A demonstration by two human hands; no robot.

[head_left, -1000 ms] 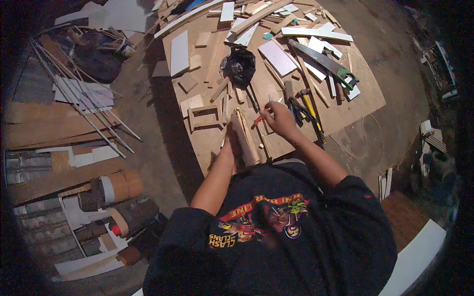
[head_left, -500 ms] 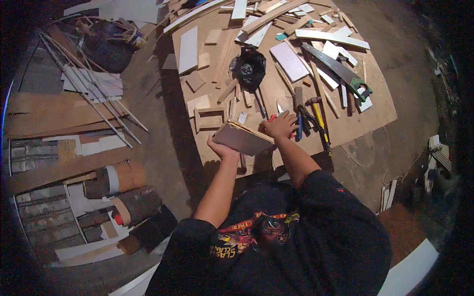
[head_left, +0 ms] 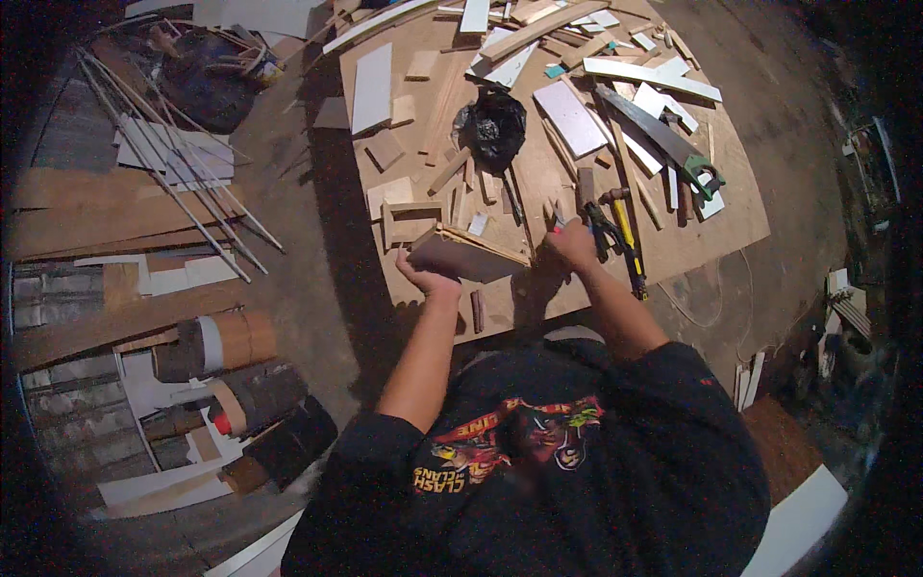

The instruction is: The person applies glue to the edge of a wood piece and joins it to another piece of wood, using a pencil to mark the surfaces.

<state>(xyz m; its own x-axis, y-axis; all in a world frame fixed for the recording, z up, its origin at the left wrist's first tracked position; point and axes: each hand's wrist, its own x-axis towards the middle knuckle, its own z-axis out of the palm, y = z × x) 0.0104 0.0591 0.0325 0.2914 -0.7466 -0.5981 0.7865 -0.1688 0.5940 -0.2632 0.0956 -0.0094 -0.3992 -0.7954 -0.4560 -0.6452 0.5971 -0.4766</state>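
Left hand (head_left: 430, 280) grips the brown-faced wooden piece (head_left: 471, 259) at its left end, palm beneath, holding it tilted above the worktop (head_left: 716, 231) near the middle of the frame. Right hand (head_left: 575, 244), just right of centre, has its fingers curled at a red-handled tool (head_left: 557, 217); whether they grip it or only touch it, I cannot tell.

As for progress, the piece looks partly put together: pale wood runs along its upper edge behind the brown face, and what seems a narrow gap shows there, so the joining may be unfinished. Any fasteners are too small to make out. Left of centre, a small wooden frame (head_left: 413, 205) sits just beyond the piece, its sides apparently already joined.

Plenty lies loose. Offcuts (head_left: 538, 36) crowd the top of the frame, and a white board (head_left: 373, 88) rests at upper left of the worktop. Right of centre, a yellow-handled hammer (head_left: 629, 238) lies unused, with a green-handled saw (head_left: 661, 137) farther up.
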